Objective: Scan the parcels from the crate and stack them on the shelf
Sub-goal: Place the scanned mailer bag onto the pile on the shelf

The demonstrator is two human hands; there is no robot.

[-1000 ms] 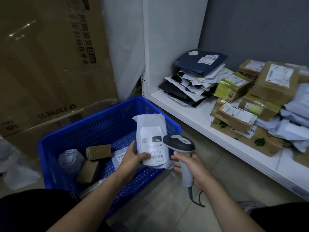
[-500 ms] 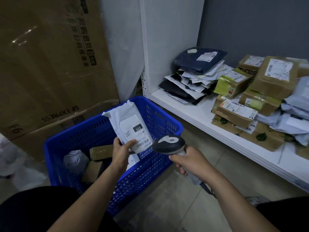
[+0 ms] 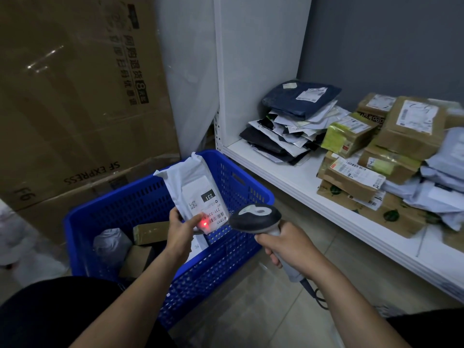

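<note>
Head view: a big taped cardboard carton (image 3: 75, 96) fills the upper left of the frame, and the white shelf (image 3: 288, 177) runs down the right side, already loaded with flat mailers (image 3: 301, 101) and brown boxes (image 3: 411, 126). The blue crate (image 3: 130, 204) sits at lower centre with a few small parcels left in its bottom. Above its right half, the white poly-bag parcel (image 3: 193, 184) is held up, tilted, label facing the camera. The left hand (image 3: 180, 234) pinches its lower corner, thumb on the label side and fingers curled behind. The right hand (image 3: 288, 247) is wrapped tight round the handle of the barcode scanner (image 3: 256, 218), whose head points at the label; a red dot (image 3: 204, 224) lands just beside the barcode. The bag looks light, soft and slightly slick, so it would likely flop if held by one corner. A flatter hold across its middle seems safer for laying it on the mailers.
</note>
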